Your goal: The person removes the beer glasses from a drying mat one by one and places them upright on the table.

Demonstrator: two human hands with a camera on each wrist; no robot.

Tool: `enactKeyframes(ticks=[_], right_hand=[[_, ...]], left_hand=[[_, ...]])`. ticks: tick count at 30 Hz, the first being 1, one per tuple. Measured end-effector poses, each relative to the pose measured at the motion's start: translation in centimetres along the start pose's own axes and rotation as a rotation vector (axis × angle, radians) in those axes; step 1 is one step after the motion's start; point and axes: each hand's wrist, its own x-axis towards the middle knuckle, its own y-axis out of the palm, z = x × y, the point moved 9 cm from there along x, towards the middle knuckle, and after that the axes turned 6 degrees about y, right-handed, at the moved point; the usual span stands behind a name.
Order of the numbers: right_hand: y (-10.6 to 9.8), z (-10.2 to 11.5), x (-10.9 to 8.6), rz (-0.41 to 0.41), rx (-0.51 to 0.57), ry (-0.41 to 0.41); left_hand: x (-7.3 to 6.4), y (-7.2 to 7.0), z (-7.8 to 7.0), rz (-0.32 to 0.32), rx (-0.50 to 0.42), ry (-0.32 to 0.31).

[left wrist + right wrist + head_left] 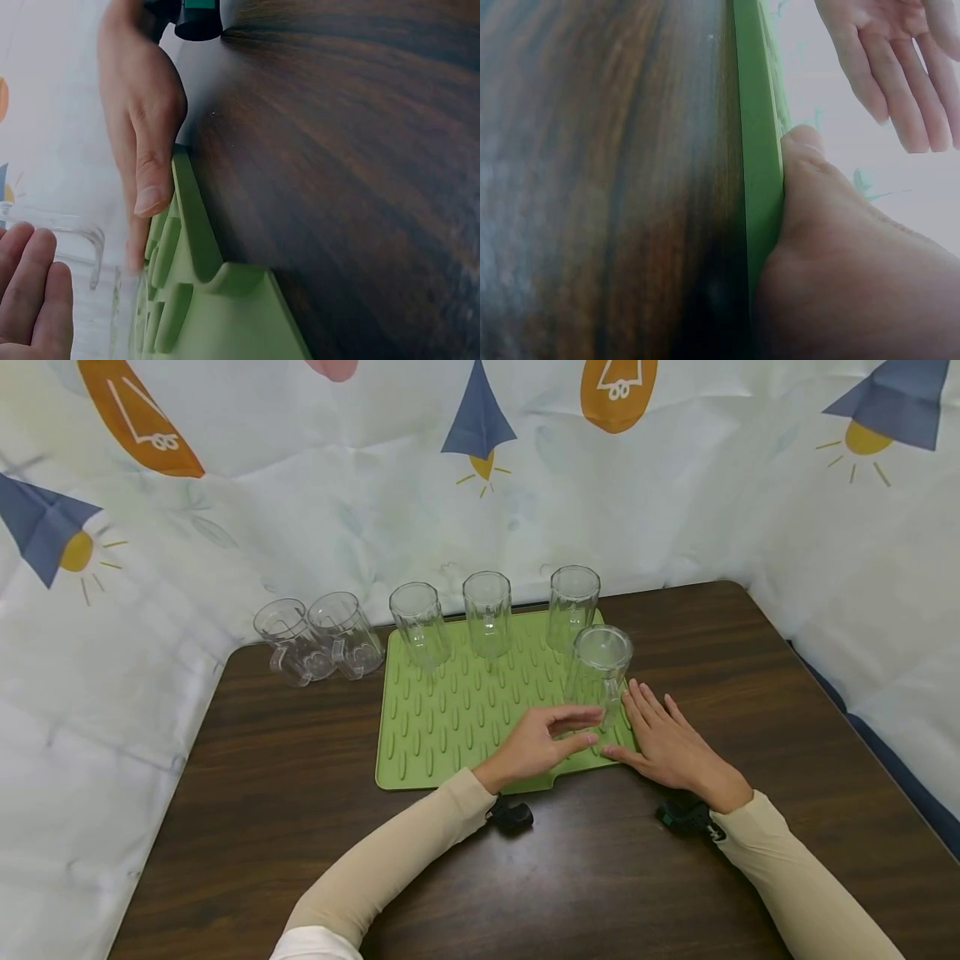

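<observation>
A clear glass mug [592, 672] stands on the right part of a green ribbed drying mat [457, 710], a thick round glass disc at its top and its handle toward me. My left hand [543, 739] reaches over the mat's front, thumb and fingers apart, fingertips close to that handle. In the left wrist view, the left fingers [34, 292] overlap the handle [94, 244] and nothing sits between them. My right hand [667, 743] lies at the mat's right edge with fingers extended. Its thumb [802, 157] rests against the mat's edge in the right wrist view.
Three more glass mugs stand along the mat's back: one at left [420, 627], one in the middle [487, 614], one at right [573, 606]. Two others [296, 643] [347, 635] stand on the dark wooden table [285, 793] left of the mat. A patterned white curtain [360, 502] hangs behind.
</observation>
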Motion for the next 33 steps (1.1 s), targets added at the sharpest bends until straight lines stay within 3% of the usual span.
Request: enactKeyframes(ticks=[8,24,33], right_hand=[[0.1,0.0,0.1,-0.001,-0.003,-0.001],[-0.1,0.0,-0.1,0.006,-0.018,-0.004],[0.0,0.0,0.1,0.007,-0.024,0.002]], left_hand=[[0.6,0.1,0.1,-0.06,0.005,-0.007],[1.9,1.2,0.2,-0.064,-0.003,0.01],[2.3,0.7,-0.1,-0.171,0.023,0.036]])
